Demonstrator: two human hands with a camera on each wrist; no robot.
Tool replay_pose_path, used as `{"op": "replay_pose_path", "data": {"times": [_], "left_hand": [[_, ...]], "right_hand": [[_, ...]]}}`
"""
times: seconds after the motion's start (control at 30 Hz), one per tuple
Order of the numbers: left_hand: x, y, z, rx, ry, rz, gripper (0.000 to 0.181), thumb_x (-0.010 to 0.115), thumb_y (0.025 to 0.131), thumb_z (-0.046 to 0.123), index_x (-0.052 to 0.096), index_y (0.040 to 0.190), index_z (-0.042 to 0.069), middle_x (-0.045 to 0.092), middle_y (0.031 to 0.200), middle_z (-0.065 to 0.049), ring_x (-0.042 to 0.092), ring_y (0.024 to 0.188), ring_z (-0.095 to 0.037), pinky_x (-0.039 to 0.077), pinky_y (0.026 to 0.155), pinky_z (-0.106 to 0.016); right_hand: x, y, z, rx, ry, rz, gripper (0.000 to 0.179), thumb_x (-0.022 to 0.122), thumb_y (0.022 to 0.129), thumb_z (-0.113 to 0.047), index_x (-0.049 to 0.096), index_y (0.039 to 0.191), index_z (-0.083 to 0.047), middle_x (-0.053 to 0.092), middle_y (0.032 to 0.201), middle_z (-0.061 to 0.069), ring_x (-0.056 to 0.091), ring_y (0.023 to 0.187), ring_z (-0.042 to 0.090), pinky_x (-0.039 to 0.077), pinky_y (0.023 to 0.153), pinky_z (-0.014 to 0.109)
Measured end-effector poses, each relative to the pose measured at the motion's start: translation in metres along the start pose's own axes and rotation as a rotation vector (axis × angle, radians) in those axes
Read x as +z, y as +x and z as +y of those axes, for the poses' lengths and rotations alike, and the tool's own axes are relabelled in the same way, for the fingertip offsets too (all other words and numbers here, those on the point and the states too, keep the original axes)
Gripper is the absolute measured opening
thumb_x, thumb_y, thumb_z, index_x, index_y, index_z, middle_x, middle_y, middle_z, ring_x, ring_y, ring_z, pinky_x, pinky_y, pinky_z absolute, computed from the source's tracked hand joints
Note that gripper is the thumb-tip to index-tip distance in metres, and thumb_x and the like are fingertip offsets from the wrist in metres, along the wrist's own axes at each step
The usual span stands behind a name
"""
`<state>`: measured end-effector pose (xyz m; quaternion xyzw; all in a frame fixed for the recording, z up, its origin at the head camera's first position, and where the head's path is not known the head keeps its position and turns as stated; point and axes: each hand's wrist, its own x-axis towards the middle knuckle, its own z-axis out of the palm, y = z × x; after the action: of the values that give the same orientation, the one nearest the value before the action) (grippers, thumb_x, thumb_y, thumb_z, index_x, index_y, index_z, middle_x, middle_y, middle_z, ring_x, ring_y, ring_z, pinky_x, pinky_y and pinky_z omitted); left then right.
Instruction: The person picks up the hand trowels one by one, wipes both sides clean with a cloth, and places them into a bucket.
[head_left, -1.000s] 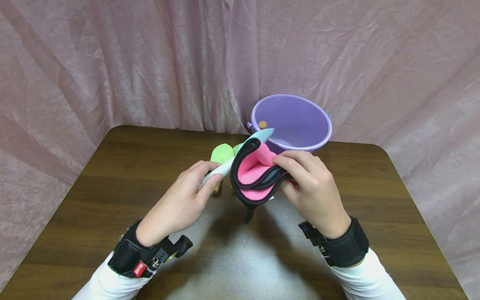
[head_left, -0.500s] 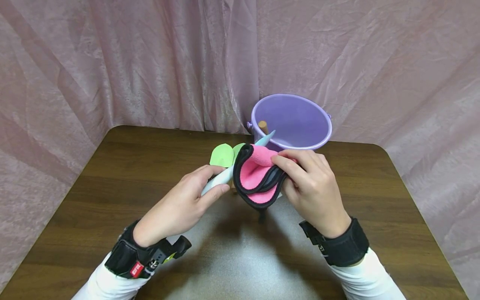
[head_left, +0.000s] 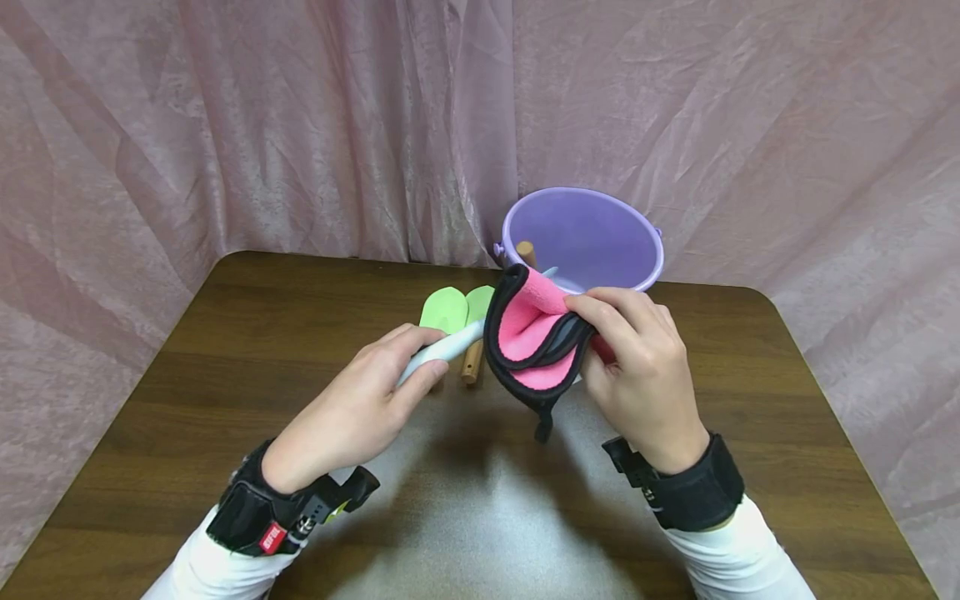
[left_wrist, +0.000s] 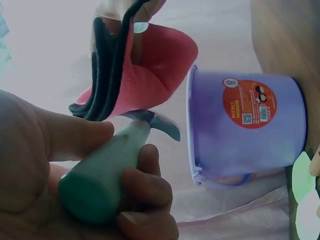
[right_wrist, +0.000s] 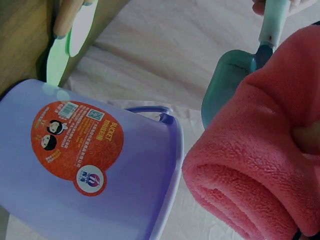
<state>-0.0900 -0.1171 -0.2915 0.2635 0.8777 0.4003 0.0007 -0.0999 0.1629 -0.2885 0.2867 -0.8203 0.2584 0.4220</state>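
Observation:
In the head view, my left hand [head_left: 348, 408] grips the pale blue handle of a hand trowel [head_left: 450, 343], which slants up to the right. Thumb and fingers wrap that handle in the left wrist view. My right hand [head_left: 645, 367] pinches a folded pink cloth [head_left: 528, 325] with black edging. The cloth overlaps the trowel's blade, and only a bit of tip shows past it from above. From the right wrist, the teal blade [right_wrist: 227, 82] appears beside the fleecy cloth [right_wrist: 255, 150]. Both are held up over the table.
A purple bucket [head_left: 592, 229] stands at the table's back edge, with a wooden handle end [head_left: 526, 252] inside. Left of it lie two light green spades [head_left: 444, 308] with wooden handles [head_left: 472, 365]. A pink curtain [head_left: 337, 125] hangs behind the brown table [head_left: 225, 358].
My right hand and the cloth have shifted right along the trowel, covering more of the blade and baring more of the handle. My left hand has barely moved.

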Motion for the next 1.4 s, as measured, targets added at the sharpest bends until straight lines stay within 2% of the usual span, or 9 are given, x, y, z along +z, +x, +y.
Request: {"op": "replay_pose_path", "data": {"times": [0.2, 0.43, 0.57, 0.77, 1.03, 1.17, 1.4], "left_hand": [[0.0, 0.0, -0.001, 0.01, 0.002, 0.025, 0.019, 0.056, 0.103, 0.02, 0.062, 0.117, 0.011, 0.053, 0.1, 0.002, 0.051, 0.081, -0.012, 0.045, 0.071, -0.03], [-0.001, -0.001, -0.001, -0.007, 0.0, 0.039, 0.022, 0.054, 0.103, 0.02, 0.062, 0.122, 0.01, 0.051, 0.105, 0.001, 0.05, 0.084, -0.012, 0.045, 0.073, -0.031], [-0.001, -0.001, -0.002, -0.007, 0.003, 0.05, 0.023, 0.054, 0.104, 0.02, 0.062, 0.122, 0.01, 0.05, 0.107, 0.001, 0.049, 0.087, -0.013, 0.044, 0.076, -0.032], [-0.003, -0.001, -0.001, -0.013, 0.006, 0.064, 0.023, 0.053, 0.104, 0.023, 0.063, 0.122, 0.012, 0.049, 0.109, 0.001, 0.048, 0.089, -0.013, 0.043, 0.076, -0.033], [-0.004, -0.001, -0.001, -0.003, -0.012, 0.07, 0.024, 0.052, 0.104, 0.024, 0.063, 0.122, 0.014, 0.05, 0.107, 0.002, 0.048, 0.087, -0.013, 0.042, 0.074, -0.033], [-0.004, -0.001, -0.001, 0.009, -0.018, 0.076, 0.024, 0.052, 0.104, 0.024, 0.063, 0.124, 0.013, 0.051, 0.106, 0.002, 0.048, 0.087, -0.013, 0.042, 0.074, -0.033], [-0.005, -0.003, 0.0, 0.004, -0.044, 0.076, 0.027, 0.051, 0.105, 0.026, 0.063, 0.125, 0.014, 0.051, 0.107, 0.003, 0.048, 0.087, -0.013, 0.042, 0.074, -0.033]], "right_hand": [[-0.003, 0.0, 0.002, 0.075, 0.038, 0.0, 0.024, 0.065, 0.086, -0.003, 0.072, 0.109, -0.003, 0.066, 0.101, 0.013, 0.061, 0.091, 0.026, 0.04, 0.071, 0.042], [-0.007, 0.006, -0.001, 0.167, 0.083, 0.014, 0.02, 0.07, 0.084, 0.0, 0.07, 0.104, 0.002, 0.066, 0.095, 0.014, 0.056, 0.087, 0.02, 0.042, 0.075, 0.03], [-0.007, 0.006, 0.003, 0.21, 0.083, 0.032, 0.02, 0.071, 0.084, -0.002, 0.071, 0.104, 0.002, 0.066, 0.093, 0.013, 0.058, 0.087, 0.019, 0.043, 0.077, 0.03], [-0.007, 0.001, 0.015, 0.287, 0.072, 0.029, 0.023, 0.07, 0.085, -0.005, 0.071, 0.107, -0.001, 0.066, 0.09, 0.009, 0.053, 0.08, 0.014, 0.039, 0.069, 0.029], [-0.007, -0.004, 0.024, 0.384, 0.071, 0.023, 0.028, 0.062, 0.084, 0.002, 0.071, 0.111, -0.001, 0.066, 0.091, 0.008, 0.047, 0.071, 0.015, 0.035, 0.061, 0.027], [-0.008, -0.005, 0.026, 0.444, 0.061, 0.004, 0.025, 0.061, 0.087, 0.003, 0.069, 0.11, 0.0, 0.063, 0.084, 0.007, 0.043, 0.065, 0.014, 0.032, 0.057, 0.027], [-0.008, -0.006, 0.029, 0.563, 0.051, -0.047, 0.019, 0.069, 0.088, -0.008, 0.07, 0.106, -0.003, 0.059, 0.075, 0.005, 0.043, 0.062, 0.015, 0.031, 0.053, 0.027]]}}
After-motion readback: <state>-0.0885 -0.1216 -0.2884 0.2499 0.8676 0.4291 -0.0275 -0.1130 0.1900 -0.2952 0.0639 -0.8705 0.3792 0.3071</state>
